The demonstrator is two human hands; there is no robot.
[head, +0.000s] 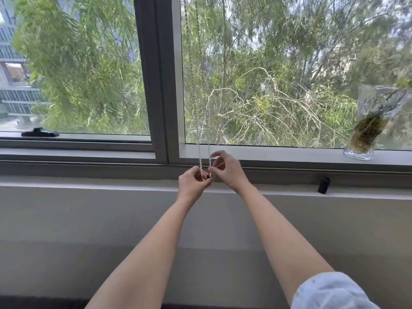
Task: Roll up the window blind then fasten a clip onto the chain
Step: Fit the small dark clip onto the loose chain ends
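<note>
A wide window (278,70) fills the view, trees beyond the glass, and no blind fabric shows anywhere in the pane, so the rolling up looks done and the clip is the step in hand. A grey ledge (89,181) runs below the sill.

The bead chain (200,152) hangs as two strands just right of the centre mullion (156,85) and drops into your hands at the sill. Your left hand (193,182) is curled around the lower end of the strands, fingers closed on the chain. Your right hand (226,169), at about 2 o'clock from the left and touching it, pinches with thumb and forefinger at the right strand; the other fingers are lifted and spread. A small dark piece (209,176) sits between the two hands, probably the clip, though it is too small to be sure, and I cannot tell whether it has caught the beads.

To do this well, hold the strands taut and steady with your left hand so the beads do not swing. Seat the clip between two beads, not on a bead, and squeeze until it closes fully. Then tug lightly downward to check it holds.

Another small black object (324,185) lies on the ledge at 3 o'clock, well apart from your hands. A glass vase (365,130) stands on the sill at the far right; keep your elbow away from it.
</note>
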